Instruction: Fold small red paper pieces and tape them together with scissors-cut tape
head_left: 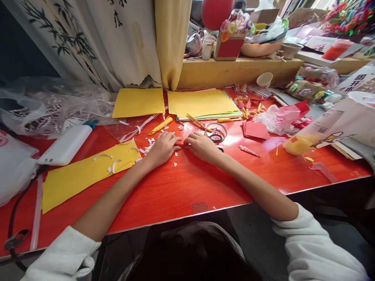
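Both hands meet over the middle of the red table. Between their fingertips is a small dark-red piece of paper, mostly hidden by the fingers. My left hand pinches its left end, and my right hand closes on the other end. White paper scraps lie scattered around the left hand. Just beyond the right hand, black-handled scissors rest partly inside a clear tape roll. A rolled yellow paper lies behind the left hand.
Yellow sheets and a stack of coloured paper lie at the back. Long yellow strips are at left, near a white power bank. Red paper squares, a pen-like object and a drink cup stand or lie right.
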`<state>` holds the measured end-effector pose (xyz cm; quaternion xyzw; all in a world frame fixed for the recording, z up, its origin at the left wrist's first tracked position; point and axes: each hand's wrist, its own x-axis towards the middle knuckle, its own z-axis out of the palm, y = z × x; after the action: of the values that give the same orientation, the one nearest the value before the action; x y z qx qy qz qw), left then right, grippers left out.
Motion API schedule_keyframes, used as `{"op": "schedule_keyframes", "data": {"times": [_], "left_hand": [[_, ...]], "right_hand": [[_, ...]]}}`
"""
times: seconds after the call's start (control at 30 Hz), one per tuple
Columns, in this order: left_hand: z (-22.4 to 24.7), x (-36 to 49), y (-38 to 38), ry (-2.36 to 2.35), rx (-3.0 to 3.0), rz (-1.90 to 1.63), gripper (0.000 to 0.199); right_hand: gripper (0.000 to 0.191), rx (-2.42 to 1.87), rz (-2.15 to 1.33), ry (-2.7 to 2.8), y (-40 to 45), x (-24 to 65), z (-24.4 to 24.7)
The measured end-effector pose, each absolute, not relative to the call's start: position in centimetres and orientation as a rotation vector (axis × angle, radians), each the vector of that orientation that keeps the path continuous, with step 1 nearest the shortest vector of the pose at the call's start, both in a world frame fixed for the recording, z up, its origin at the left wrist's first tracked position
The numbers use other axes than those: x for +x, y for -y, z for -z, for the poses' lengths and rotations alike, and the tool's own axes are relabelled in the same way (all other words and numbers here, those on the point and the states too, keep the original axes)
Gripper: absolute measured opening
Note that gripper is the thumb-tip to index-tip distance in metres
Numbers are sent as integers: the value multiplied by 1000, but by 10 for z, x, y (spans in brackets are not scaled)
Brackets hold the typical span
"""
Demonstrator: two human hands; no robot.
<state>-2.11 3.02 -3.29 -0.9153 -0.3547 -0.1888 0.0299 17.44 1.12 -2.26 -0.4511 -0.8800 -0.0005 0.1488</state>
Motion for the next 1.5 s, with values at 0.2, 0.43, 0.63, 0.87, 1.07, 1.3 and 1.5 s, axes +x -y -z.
{"op": "schedule_keyframes", "data": {"times": [0.2, 0.43, 0.63, 0.87, 1.07, 1.3, 1.5], "left_hand": [[22, -16, -21, 1635, -2970, 1248, 21], [3, -4, -4, 2110, -3388, 1754, 32], [-4, -1, 3, 2397, -3422, 1578, 37], [5, -5, 0, 1933, -3294, 1086, 32], [22, -7, -5, 1382, -2905, 804, 38], [33, -6, -4, 1067, -2980, 367, 45], [32, -6, -3, 974, -2831, 464, 39]], "right_hand": [[9, -1195, -494, 1986, -6, 180, 21], [25, -942, -1115, 1605, 4, 172, 9], [28, -976, -1139, 1654, 8, 170, 7], [22, -1101, -938, 1581, 2, 185, -8], [17, -1188, -675, 1233, -23, 236, -23], [18, -1465, -727, 1391, -31, 249, -19], [29, -1982, -295, 1858, -18, 249, -22]]}}
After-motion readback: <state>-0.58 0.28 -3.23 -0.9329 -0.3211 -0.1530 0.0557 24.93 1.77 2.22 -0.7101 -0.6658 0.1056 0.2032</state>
